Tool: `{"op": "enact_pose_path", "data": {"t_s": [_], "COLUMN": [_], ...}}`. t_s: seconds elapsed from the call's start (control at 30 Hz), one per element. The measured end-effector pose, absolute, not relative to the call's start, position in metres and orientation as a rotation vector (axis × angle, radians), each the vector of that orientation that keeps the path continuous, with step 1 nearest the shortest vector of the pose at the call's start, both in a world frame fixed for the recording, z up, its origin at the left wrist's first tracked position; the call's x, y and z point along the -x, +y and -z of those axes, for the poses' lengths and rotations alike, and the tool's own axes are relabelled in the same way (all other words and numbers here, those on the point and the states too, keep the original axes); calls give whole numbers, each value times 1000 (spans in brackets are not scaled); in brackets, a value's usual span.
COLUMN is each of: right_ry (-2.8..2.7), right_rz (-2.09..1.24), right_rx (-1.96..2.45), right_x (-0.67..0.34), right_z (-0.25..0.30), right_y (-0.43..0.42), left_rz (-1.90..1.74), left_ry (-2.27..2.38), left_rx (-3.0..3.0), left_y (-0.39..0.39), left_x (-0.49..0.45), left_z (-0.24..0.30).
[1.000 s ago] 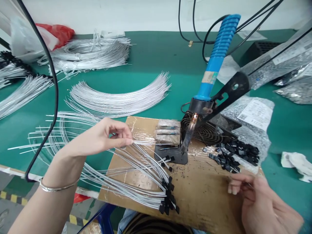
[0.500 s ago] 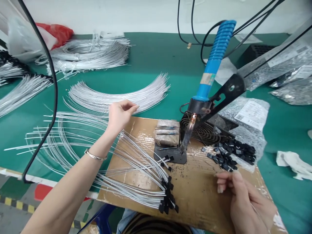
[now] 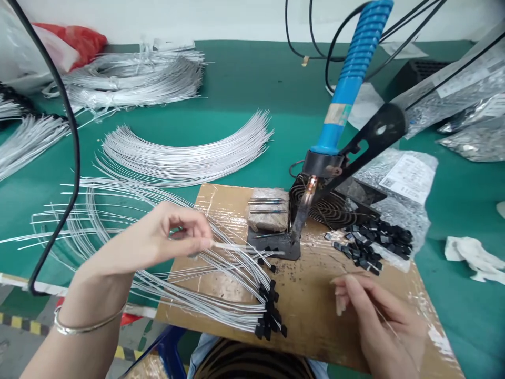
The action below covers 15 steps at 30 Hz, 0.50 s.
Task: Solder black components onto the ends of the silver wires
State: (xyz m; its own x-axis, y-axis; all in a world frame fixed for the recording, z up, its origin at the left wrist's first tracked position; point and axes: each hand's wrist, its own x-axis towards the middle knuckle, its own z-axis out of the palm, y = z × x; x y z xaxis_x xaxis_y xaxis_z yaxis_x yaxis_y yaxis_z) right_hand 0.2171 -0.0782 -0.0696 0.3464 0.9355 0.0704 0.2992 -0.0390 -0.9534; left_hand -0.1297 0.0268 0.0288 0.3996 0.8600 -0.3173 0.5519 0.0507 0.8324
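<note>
My left hand is closed in a pinch on a white wire, whose blurred end points right, toward the soldering iron. Below it lie finished-looking white wires with black connectors at their right ends. On the right, my right hand is closed around a thin strand of solder wire that runs back through the fingers. Between and beyond the hands, a blue-handled soldering iron rests tip down in a black stand. Loose black connectors are heaped beyond my right hand.
Cardboard covers the front of the green table. A fanned bundle of white wires lies behind, with tied coils farther left. A sponge block stands by the iron tip. A black cable hangs at left.
My left hand has drawn back from the fanned wire bundle, down toward me, with a white wire in its pinch. My right hand has shifted slightly left with the solder wire.
</note>
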Motion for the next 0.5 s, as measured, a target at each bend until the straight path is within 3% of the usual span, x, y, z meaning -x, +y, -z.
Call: {"op": "enact_pose_path", "data": {"t_s": [0.2,0.5], "right_ry": [-1174,-1129], "right_rz": [-1254,-1394], "right_rx": [1411,1259], "right_x": [-176,-173], "right_z": [43,53], "right_y": [-75,-74], "left_rz": [-323,-393], "left_ry": [1207,1205], "left_rx": [-1441,-1359], "left_y": [-2,-8], "left_x": [108,94], "left_z": [-7,-6]}}
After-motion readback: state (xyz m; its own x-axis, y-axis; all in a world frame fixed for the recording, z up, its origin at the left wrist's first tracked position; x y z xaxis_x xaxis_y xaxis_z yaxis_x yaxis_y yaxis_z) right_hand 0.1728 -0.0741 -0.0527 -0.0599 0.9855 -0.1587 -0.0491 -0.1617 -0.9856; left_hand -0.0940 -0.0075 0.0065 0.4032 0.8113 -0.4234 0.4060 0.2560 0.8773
